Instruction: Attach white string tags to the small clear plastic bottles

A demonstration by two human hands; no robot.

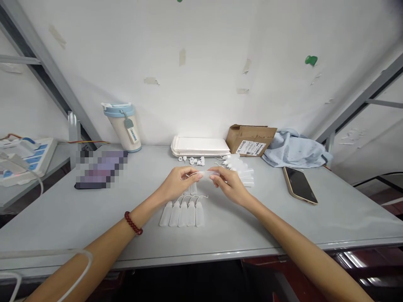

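Between my two hands a small translucent plastic bottle [206, 173] lies sideways above the table. My left hand [178, 182] pinches its left end, thumb and fingers closed; the very tip is hidden by the fingers. My right hand [232, 184] grips the right end the same way. Below my left hand stretches a row of several similar bottles [182, 214] lying side by side, with thin white strings at their tops. More bottles, partly covered by the hand, lie just behind that row. Small white caps [195, 161] are scattered beyond my hands. Past my right hand lies a pile of bottles [242, 167].
Against the wall are a stack of white flat packs [201, 146], a cardboard box [252, 140] and a light blue cloth [294, 147]. A phone [300, 185] lies at right. On the left are a tumbler [122, 128], a blurred-out item [100, 170] and a white cable [47, 253] in the foreground.
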